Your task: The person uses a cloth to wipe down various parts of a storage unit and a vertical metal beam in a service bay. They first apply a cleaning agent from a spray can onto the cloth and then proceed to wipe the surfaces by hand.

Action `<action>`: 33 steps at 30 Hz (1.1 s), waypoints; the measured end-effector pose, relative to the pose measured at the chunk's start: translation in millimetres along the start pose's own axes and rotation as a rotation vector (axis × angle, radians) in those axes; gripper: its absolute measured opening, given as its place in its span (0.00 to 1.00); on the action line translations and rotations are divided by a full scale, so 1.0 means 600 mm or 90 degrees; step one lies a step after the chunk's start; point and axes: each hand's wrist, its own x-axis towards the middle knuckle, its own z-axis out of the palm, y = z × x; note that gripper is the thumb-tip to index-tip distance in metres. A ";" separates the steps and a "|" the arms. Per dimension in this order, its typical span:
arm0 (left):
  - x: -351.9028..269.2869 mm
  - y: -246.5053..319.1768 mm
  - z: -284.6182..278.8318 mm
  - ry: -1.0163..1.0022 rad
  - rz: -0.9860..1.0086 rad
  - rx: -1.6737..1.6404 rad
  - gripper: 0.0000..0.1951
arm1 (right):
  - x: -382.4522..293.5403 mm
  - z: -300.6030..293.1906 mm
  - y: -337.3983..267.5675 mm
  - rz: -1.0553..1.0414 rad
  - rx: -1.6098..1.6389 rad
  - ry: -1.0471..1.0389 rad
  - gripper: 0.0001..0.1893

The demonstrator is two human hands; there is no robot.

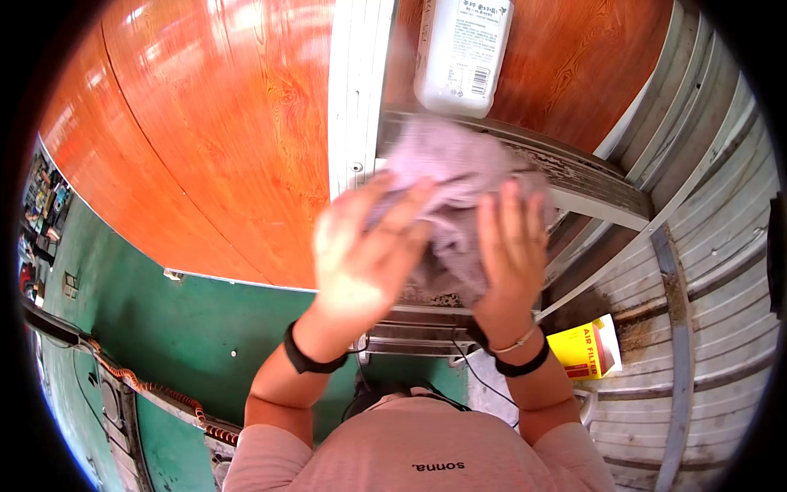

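A crumpled pinkish-purple cloth [455, 160] lies bunched under both hands, over a worn metal ledge. My left hand [369, 246] presses on the cloth's left part with fingers spread. On its right part rests my right hand [513, 246], fingers stretched forward. Both hands and the cloth are blurred, and how firmly either hand grips the fabric is unclear. Just beyond the cloth, a white plastic bottle [464, 61] with a printed label stands against a wood-grain surface.
Glossy wood-grain panels [246, 123] and a white metal frame post [356, 92] rise at the left. A yellow air filter box [578, 349] lies at the right near corrugated metal sheeting [645, 418]. An orange coiled hose [178, 400] runs at lower left above the green floor.
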 end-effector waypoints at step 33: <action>0.048 0.078 0.061 0.025 0.041 -0.105 0.08 | -0.034 -0.052 0.099 0.068 -0.003 0.043 0.25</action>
